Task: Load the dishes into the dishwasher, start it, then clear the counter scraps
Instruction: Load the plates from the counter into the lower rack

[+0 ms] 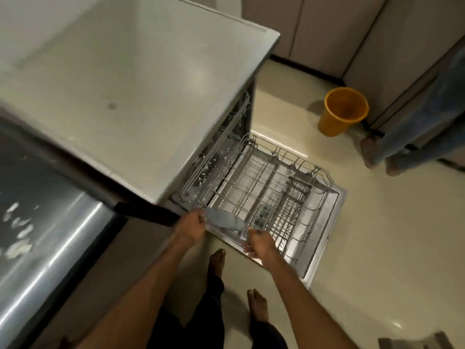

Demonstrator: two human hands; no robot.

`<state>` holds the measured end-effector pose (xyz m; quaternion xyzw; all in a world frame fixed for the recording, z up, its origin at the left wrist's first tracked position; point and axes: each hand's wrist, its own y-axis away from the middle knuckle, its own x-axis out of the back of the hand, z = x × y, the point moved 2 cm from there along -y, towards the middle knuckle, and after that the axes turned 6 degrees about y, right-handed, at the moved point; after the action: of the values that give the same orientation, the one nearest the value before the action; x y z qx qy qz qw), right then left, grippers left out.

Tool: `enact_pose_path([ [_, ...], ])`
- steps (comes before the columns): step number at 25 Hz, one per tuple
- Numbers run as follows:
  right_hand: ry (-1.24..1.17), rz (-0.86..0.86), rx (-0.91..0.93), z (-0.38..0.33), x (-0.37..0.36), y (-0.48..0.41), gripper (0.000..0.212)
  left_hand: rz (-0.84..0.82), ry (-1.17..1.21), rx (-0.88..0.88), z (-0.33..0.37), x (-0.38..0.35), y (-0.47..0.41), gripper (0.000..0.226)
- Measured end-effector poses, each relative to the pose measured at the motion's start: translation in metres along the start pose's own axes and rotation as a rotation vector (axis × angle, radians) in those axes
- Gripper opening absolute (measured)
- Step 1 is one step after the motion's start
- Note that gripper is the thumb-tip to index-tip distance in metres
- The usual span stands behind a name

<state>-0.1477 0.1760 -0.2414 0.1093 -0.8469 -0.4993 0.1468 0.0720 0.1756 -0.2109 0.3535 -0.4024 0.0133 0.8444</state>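
Plate (pixel 222 219): grey-blue, tilted, at near-left corner of lower rack (pixel 264 182); blurred, can't tell if it's seated in the wires.
Left hand (pixel 193 226): fingers curled on the plate's left rim, gripping it.
Right hand (pixel 256 244): at the plate's right rim, fingers loosely bent; motion blur, can't tell if it holds the rim or only touches it.
Rack: pulled out over the open dishwasher door (pixel 327 230); cutlery basket (pixel 295 197) toward its right side, no other dishes seen in it.
Desk (pixel 125 84): pale top above the dishwasher opening.
Steel surface (pixel 50 222): left of the desk, white bits (pixel 17 230) on it, too blurred to identify.
Floor (pixel 377 248): orange bucket (pixel 343 110) beyond the door's far edge; second person's feet (pixel 377 154) at right; wearer's bare feet (pixel 217 259) near the door's near edge.
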Motion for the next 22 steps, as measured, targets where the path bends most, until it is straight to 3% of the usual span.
enact_pose_path([
  [5,0.182,-0.116,0.188,-0.067,-0.004,0.130,0.027,0.236,0.309,0.043,0.030,0.090,0.127,0.017],
  [10,0.375,-0.306,0.433,-0.121,-0.085,0.215,0.025,0.600,0.576,0.064,-0.010,0.171,0.219,0.016],
  [13,0.504,-0.451,0.496,-0.126,-0.172,0.250,0.023,0.820,0.724,0.130,-0.078,0.207,0.288,0.019],
  [17,0.670,-0.641,0.550,-0.078,-0.284,0.304,0.025,1.030,0.798,0.279,-0.195,0.222,0.399,0.017],
  [22,0.851,-0.793,0.535,0.007,-0.388,0.367,0.025,1.166,0.856,0.523,-0.321,0.202,0.507,0.015],
])
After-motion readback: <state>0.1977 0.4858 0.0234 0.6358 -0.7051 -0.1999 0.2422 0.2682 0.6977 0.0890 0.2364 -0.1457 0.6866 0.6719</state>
